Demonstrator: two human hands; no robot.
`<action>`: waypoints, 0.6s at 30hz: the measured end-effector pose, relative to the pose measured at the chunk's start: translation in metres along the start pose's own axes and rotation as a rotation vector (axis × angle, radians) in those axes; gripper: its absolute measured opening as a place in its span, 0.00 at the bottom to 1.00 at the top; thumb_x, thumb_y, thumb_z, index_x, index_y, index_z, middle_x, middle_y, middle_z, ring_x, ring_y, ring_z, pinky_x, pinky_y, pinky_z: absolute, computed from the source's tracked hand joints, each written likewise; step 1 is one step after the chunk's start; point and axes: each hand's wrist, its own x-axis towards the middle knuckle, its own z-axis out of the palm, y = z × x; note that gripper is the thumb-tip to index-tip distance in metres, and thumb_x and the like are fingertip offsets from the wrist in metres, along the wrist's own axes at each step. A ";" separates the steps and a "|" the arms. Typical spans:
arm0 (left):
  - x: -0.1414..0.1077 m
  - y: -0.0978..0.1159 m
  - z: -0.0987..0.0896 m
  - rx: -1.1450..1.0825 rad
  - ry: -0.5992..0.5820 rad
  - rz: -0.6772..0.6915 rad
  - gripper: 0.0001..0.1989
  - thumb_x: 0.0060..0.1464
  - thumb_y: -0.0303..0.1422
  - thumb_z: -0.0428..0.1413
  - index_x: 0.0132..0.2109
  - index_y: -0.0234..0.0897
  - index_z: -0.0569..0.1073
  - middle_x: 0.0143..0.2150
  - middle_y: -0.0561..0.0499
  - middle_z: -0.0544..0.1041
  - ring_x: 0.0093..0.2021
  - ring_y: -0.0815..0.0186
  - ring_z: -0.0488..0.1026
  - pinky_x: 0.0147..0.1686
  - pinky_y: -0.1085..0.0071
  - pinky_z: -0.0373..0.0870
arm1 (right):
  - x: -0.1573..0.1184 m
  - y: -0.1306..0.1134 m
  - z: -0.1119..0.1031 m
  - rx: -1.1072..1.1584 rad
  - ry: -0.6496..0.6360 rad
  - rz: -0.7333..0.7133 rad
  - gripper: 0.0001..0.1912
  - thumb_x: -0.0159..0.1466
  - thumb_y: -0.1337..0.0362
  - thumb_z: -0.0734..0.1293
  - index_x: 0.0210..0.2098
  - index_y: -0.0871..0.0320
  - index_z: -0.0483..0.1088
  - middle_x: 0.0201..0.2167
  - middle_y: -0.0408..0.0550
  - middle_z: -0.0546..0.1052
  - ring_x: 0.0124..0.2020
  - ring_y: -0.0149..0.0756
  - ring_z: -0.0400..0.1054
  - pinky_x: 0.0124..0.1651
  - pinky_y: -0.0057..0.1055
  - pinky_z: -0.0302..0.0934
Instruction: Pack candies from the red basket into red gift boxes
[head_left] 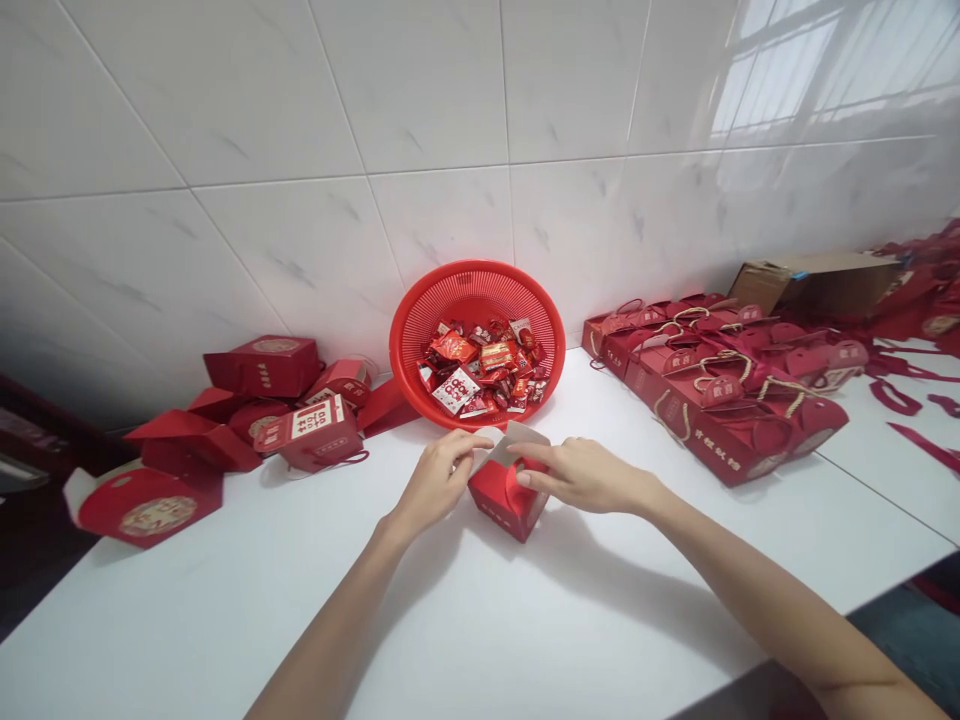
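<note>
A small red gift box (500, 503) stands upright on the white table in front of me, its pale-lined top flaps raised. From the left, my left hand (441, 474) reaches the box's upper edge, with thumb and curled fingers closed at a flap. My right hand (576, 475) is on the other side, and its thumb and fingers pinch the right flap with the rounded red tab. The inside of the box is hidden from this angle. Just behind it, a red plastic basket (400, 352) leans toward me, holding many wrapped candies (491, 368).
Several loose red boxes (262, 367) lie jumbled at the left. Rows of red boxes with rope handles (697, 385) stand at the right. Beyond them are a cardboard box (817, 285) and red ribbons (896, 397). A tiled wall (442, 90) bounds the table's back.
</note>
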 end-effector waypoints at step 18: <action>0.006 0.000 0.009 0.010 0.060 -0.363 0.14 0.46 0.45 0.55 0.24 0.39 0.71 0.27 0.53 0.77 0.33 0.60 0.73 0.35 0.68 0.65 | -0.012 0.048 0.038 0.814 0.021 0.049 0.28 0.56 0.51 0.75 0.52 0.58 0.72 0.44 0.49 0.75 0.31 0.32 0.68 0.36 0.31 0.65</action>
